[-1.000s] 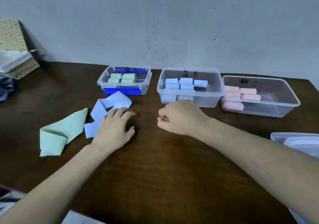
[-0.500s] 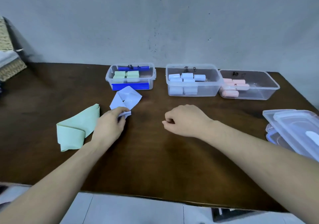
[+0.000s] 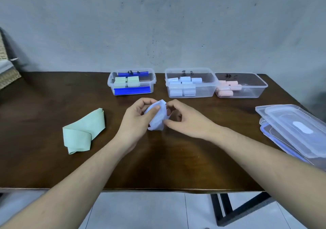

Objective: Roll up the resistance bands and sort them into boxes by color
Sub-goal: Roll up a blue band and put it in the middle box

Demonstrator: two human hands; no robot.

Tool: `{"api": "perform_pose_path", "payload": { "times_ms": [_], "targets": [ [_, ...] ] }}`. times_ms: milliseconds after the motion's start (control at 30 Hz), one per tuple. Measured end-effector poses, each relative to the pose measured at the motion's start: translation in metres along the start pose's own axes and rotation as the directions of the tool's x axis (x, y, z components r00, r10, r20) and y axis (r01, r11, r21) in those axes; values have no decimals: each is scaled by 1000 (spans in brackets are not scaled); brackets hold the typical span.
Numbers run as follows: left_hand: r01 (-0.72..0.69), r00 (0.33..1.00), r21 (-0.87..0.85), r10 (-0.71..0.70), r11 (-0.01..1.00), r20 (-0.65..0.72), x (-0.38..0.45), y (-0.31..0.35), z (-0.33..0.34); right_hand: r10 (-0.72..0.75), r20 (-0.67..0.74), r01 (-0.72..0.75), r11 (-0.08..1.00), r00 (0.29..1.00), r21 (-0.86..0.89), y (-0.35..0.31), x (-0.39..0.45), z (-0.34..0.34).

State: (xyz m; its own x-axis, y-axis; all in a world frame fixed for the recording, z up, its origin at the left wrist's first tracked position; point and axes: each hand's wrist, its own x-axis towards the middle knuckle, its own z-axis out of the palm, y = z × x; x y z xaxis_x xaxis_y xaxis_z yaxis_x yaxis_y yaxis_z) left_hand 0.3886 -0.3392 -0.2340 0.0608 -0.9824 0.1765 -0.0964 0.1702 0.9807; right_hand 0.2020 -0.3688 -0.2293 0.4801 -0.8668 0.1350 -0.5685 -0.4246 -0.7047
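Blue band: pale blue band (image 3: 157, 116) is bunched up above the table (image 3: 158, 167), between both hands
Left grip: left hand (image 3: 136, 121) pinches it, thumb on top
Right grip: right hand (image 3: 185, 121) curls round its other side
Feel: looks thin, floppy, stretchy, probably slippery
Where to hold: pinch one flat end, roll tight
Next up: green band (image 3: 82, 131), lying unrolled on the left
Goes in: middle box (image 3: 191, 83)

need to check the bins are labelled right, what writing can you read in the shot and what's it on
"蓝 B": black marker on the far wall of the middle box, which holds blue rolls.
"C", after a character too blurred to read: on the far wall of the right box, which holds pink rolls.
Left box, holding green rolls: black marker on its far wall, too blurred to read.
No other text is visible.
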Motion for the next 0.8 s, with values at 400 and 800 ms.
{"api": "perform_pose_path", "payload": {
  "times_ms": [400, 800],
  "targets": [
    [99, 988, -249, -65, 963, 143, -4, 45, 32, 111, -125, -77, 965, 986, 249, -12, -31, -26],
    [177, 969, -350, -100, 920, 226, -11, 62, 50, 259, -197, -79, 771, 946, 632, -17, -57, -46]
  ]
}}
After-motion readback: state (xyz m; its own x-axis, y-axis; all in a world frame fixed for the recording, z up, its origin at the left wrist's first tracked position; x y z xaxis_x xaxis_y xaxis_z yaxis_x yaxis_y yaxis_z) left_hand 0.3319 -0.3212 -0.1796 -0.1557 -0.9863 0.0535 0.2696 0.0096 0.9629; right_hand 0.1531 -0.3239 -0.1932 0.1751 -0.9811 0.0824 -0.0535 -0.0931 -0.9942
